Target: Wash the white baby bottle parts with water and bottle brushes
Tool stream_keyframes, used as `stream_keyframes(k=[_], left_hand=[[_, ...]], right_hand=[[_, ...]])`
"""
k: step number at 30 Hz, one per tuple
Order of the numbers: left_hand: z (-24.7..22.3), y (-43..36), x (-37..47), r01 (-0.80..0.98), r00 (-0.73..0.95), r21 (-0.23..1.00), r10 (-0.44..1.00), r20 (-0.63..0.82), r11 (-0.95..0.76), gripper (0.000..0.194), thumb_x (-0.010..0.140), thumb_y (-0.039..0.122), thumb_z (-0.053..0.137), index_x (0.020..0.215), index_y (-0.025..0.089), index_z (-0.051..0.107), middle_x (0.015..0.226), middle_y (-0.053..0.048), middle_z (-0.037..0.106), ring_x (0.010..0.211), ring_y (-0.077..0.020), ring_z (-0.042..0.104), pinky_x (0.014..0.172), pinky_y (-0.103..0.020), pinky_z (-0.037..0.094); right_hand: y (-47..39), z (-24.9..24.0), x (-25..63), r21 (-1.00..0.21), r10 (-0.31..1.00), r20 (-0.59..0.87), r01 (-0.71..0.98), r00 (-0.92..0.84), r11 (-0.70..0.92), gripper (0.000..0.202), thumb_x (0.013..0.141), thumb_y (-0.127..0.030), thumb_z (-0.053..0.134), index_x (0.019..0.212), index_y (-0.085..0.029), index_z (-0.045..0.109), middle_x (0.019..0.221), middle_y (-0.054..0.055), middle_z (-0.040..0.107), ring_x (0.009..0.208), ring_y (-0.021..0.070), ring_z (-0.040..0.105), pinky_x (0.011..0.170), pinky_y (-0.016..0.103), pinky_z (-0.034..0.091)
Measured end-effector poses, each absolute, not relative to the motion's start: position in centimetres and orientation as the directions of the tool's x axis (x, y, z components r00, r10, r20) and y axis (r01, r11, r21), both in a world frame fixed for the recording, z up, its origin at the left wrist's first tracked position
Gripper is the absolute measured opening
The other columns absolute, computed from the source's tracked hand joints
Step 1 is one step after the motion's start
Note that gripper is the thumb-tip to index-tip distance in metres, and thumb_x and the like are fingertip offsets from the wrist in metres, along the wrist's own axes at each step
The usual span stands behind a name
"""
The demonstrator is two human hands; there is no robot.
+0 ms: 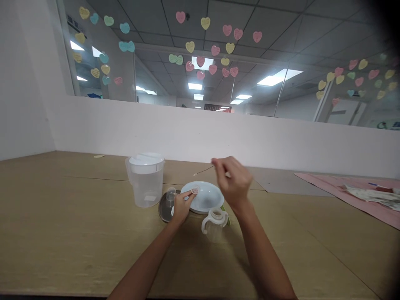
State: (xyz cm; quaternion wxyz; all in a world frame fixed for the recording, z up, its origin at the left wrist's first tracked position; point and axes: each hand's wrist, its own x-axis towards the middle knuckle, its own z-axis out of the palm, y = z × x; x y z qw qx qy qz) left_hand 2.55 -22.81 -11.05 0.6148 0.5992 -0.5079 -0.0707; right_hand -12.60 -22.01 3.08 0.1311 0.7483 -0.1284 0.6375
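Clear plastic makes up the small round piece (195, 190) that the left hand (181, 207) pinches by its edge over the white oval bowl (204, 201); it looks light and fairly stiff, likely slippery if wet, and best taken by the rim between thumb and fingertips. The thin dark stick with a pale tip (204, 170) looks light and perhaps bendable, so a hold near one end should do. The right hand (235, 179) is raised beyond the transparent bottle with white handles (214, 230), fingers curled in and wrist bent, and appears to pinch the stick's near end, though the contact is too small to confirm. The left forearm slants inward low across the surface (93, 237), beside the dark round tray (164, 211).
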Motion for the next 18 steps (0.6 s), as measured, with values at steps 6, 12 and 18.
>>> stream_keyframes(k=[6,12,18], left_hand=[[-11.2,-22.7,2.7,-0.553,0.403,0.751,-0.673,0.621,0.361,0.027,0.078,0.032,0.047,0.091,0.018,0.065,0.097,-0.004,0.065,0.088,-0.0158,0.058,0.080,-0.028,0.044],[-11.8,-23.3,2.6,-0.479,0.462,0.812,-0.691,0.555,0.332,0.026,0.073,0.031,0.053,0.090,0.015,0.063,0.083,-0.005,0.067,0.073,-0.0139,0.060,0.071,-0.027,0.047],[-11.9,-23.3,2.4,-0.463,0.504,0.828,-0.674,0.540,0.317,0.017,0.069,0.030,0.058,0.074,0.014,0.061,0.075,-0.004,0.067,0.070,-0.0134,0.062,0.071,-0.025,0.048]], right_hand=[[-29.3,2.1,-13.6,-0.508,-0.552,0.799,-0.222,0.237,-0.832,0.034,0.083,-0.041,0.039,0.075,-0.015,0.059,0.062,0.003,0.057,0.049,0.0096,0.049,0.045,0.021,0.039],[-38.3,-4.2,-11.5,-0.945,-0.903,0.146,-0.213,0.405,-0.248,0.019,0.081,-0.025,0.045,0.075,-0.010,0.055,0.063,0.007,0.060,0.045,0.0067,0.051,0.046,0.019,0.046],[-38.0,-4.9,-11.7,-0.932,-0.883,0.081,-0.280,0.463,-0.232,0.024,0.069,-0.013,0.057,0.093,-0.009,0.055,0.067,0.006,0.062,0.046,0.0090,0.054,0.043,0.020,0.046]])
